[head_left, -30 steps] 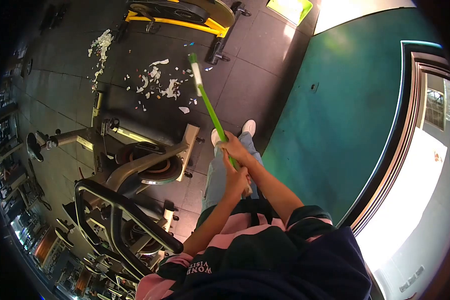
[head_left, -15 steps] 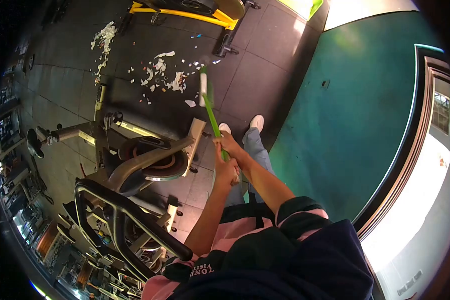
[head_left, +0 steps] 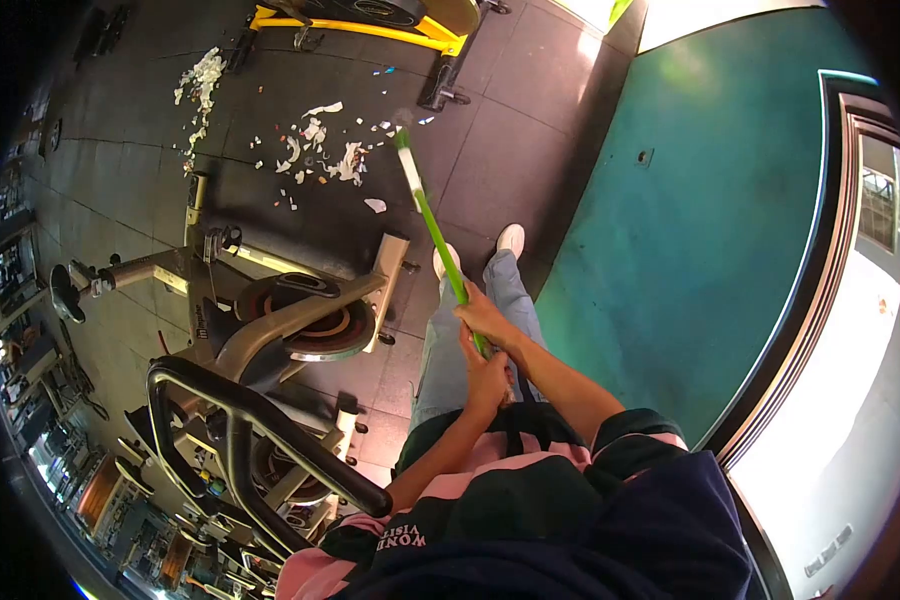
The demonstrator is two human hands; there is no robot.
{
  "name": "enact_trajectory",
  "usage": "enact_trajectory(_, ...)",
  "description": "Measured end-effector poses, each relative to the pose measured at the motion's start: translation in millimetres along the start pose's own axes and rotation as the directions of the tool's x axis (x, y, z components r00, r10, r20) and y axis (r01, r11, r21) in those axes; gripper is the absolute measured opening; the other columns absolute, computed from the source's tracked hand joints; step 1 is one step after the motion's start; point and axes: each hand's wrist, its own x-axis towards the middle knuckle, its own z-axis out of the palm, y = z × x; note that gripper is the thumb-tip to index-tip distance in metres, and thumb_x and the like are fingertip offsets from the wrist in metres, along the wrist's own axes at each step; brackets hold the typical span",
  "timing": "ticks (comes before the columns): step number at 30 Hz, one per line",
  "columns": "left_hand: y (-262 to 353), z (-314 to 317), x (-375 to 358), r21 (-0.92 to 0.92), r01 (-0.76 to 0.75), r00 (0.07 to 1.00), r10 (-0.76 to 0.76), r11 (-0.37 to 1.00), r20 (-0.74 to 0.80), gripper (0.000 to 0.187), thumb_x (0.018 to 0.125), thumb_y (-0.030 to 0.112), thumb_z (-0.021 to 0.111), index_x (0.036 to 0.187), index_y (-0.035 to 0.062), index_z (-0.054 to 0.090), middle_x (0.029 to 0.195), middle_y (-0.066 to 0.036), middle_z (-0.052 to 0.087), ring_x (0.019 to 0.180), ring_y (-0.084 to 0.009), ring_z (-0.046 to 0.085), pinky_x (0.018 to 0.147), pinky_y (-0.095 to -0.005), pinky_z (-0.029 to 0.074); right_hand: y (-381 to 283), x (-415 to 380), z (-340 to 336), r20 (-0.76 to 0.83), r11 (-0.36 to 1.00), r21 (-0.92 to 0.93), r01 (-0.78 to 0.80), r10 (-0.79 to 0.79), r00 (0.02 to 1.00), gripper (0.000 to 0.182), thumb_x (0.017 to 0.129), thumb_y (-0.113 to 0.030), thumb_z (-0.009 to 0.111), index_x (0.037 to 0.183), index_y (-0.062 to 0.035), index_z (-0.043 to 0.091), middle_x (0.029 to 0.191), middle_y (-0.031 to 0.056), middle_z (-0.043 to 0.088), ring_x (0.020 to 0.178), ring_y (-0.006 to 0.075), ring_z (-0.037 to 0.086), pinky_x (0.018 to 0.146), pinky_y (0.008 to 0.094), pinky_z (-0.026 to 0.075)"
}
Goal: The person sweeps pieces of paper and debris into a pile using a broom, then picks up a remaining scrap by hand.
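Observation:
A green-handled broom (head_left: 437, 240) runs from both hands up to the floor, its white and green head beside scattered paper scraps (head_left: 348, 163). My right hand (head_left: 485, 315) is wrapped round the handle, above my left hand in the picture. Nearer to my body, my left hand (head_left: 488, 378) grips the same handle. The broom's head touches or hovers just right of the scraps; which one I cannot tell. A second pile of white scraps (head_left: 203, 80) lies farther left on the dark tiled floor (head_left: 500, 130).
An exercise bike (head_left: 300, 320) stands close on the left, its black handlebar (head_left: 270, 430) near my left arm. Yellow-framed equipment (head_left: 350, 30) is at the top. A teal wall (head_left: 690, 230) and a framed window or door (head_left: 820, 300) are on the right.
Both hands have moved down and right, closer to my body, with the broom handle. The broom's head has tilted and sits slightly left at its far end.

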Motion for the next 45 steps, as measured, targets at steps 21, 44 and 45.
enact_trajectory(21,-50,21,83,0.062,0.029,0.994,-0.036,0.998,0.104,0.062,0.085,0.019,0.051,0.136,0.0179,0.015,0.089,-0.007,0.054,0.077,-0.0136,0.053,0.064,-0.0247,0.045,88,10,-127,0.221,0.803,0.556,-0.215,0.107,0.969,0.057,0.078,-0.009,0.054,0.129,-0.0078,0.028,0.064,0.002,0.043,0.044,0.0104,0.039,0.037,0.0254,0.035)
enact_trajectory(44,-296,-114,628,0.609,0.174,0.81,0.24,0.774,-0.536,0.079,0.075,0.024,0.049,0.133,-0.0061,0.005,0.139,-0.025,0.004,0.128,-0.0365,0.011,0.105,-0.038,0.016,236,62,-185,-0.147,0.866,-0.406,-0.293,0.255,0.956,0.058,0.068,-0.01,0.061,0.122,-0.0094,0.039,0.082,0.0235,0.058,0.08,0.0398,0.055,0.069,0.0442,0.043)
enact_trajectory(45,-303,-117,643,0.607,0.173,0.81,0.239,0.775,-0.536,0.079,0.075,0.024,0.049,0.133,-0.0061,0.005,0.139,-0.025,0.004,0.128,-0.0365,0.011,0.105,-0.038,0.016,239,61,-183,-0.175,0.861,-0.429,-0.274,0.218,0.96,0.056,0.07,-0.009,0.061,0.122,-0.0096,0.04,0.082,0.023,0.058,0.079,0.0397,0.056,0.068,0.0437,0.043)
